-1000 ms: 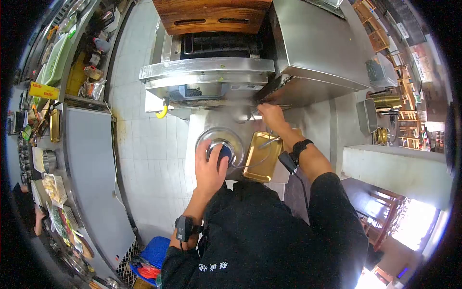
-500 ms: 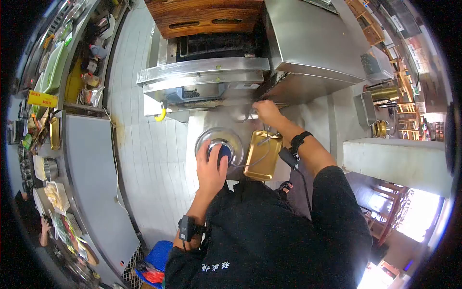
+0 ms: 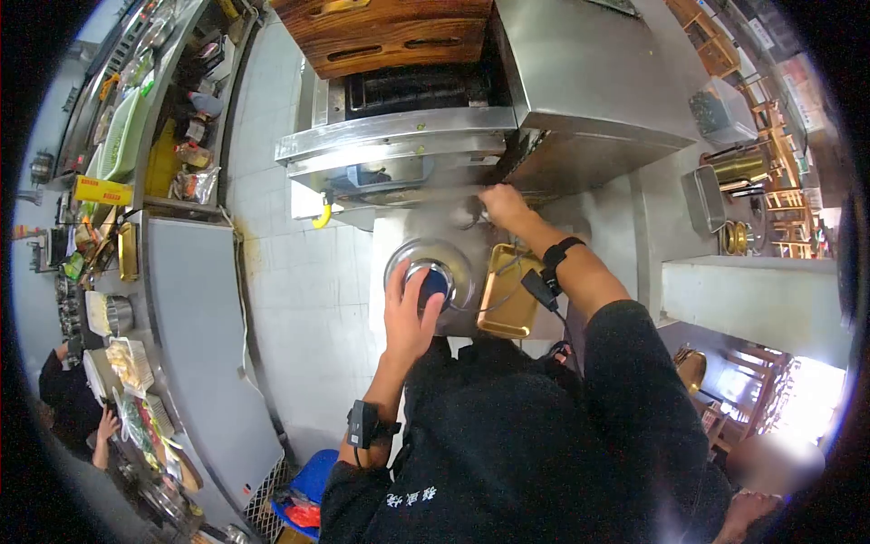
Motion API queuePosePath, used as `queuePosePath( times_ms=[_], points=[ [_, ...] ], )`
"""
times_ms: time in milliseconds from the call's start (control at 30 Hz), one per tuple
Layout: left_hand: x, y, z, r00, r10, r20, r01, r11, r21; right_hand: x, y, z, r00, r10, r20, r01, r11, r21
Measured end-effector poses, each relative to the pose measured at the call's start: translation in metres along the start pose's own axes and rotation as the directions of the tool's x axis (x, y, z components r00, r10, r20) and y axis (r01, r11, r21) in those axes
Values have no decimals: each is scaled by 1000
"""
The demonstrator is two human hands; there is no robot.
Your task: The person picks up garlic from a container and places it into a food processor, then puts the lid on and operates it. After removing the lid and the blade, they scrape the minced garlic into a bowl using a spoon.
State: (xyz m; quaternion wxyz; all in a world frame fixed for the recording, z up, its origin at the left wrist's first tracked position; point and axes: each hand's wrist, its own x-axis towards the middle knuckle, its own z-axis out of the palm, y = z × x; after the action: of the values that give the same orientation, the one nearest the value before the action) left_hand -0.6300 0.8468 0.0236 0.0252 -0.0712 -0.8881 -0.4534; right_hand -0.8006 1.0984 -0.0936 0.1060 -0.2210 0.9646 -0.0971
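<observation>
My left hand [image 3: 412, 313] curls its fingers round a silvery ring with a dark blue middle [image 3: 432, 286], which sits in or on a wide round metal dish [image 3: 458, 263]. What the ring belongs to is hard to tell. Higher up, my right hand [image 3: 506, 207] is closed near the front of the metal grill unit [image 3: 399, 131]. Haze blurs the area beside its fingers, so what it grips cannot be made out. A gold rectangular tray [image 3: 509, 308] lies right of the dish, below my right forearm, with a thin cable crossing it.
A slotted wooden box [image 3: 381, 41] stands behind the grill. To its right is a steel cabinet [image 3: 589, 63]. A long counter [image 3: 195, 308] runs along the left, where a co-worker's hand [image 3: 107, 424] shows. Another person's hand [image 3: 752, 510] appears at lower right. A blue stool [image 3: 313, 490] stands below.
The whole view has shifted, so things sit slightly further right. Both hands keep nearly the same places at the dish and grill. Another person has come into view at lower right.
</observation>
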Motion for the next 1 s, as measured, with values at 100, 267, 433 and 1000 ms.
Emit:
queuePosePath(
  times_ms=[100,267,433,1000],
  points=[
    [-4,7,-5,1000,-2,2,2,1000,-29,-10,-3,-9,1000,21,-5,-21,996,83],
    [-13,-10,5,998,-17,-52,17,1000,-4,-22,16,-15,996,82,40,-89,963,255],
    [-13,-12,12,988,-155,-27,157,985,76,-19,21,-3,991,61,120,-69,996,61],
    [-16,-34,22,987,-44,-156,36,998,-54,-22,-30,-4,962,-145,230,194,958,-210]
  ],
)
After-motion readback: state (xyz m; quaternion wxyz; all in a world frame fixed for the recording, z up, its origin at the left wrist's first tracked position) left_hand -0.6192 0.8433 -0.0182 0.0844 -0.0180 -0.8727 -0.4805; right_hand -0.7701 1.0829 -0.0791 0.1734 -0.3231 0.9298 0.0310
